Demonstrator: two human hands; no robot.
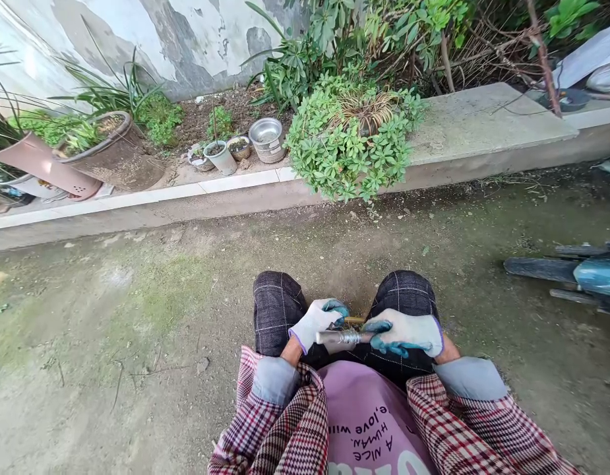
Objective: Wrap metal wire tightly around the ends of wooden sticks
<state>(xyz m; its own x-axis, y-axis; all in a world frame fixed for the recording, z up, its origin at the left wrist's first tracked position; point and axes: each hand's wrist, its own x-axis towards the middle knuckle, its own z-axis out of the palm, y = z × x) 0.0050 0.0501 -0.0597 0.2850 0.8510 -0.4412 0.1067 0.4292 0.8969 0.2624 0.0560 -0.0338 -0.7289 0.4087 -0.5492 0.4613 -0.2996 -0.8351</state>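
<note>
I am seated, knees in dark checked trousers, looking down at both gloved hands held between them. My left hand, in a white and teal work glove, is closed around one end of a short grey metal rod. The fingers of my right hand, in a matching glove, curl round the rod's other end. The rod lies roughly level across my lap. A thin yellowish stick shows just behind it, between the hands. My sleeves are red plaid with grey cuffs.
Bare dirt ground with mossy patches spreads ahead. A concrete kerb carries plant pots, a steel bowl and a leafy bush. Tilted pots lie at left. A blue vehicle part juts in at right.
</note>
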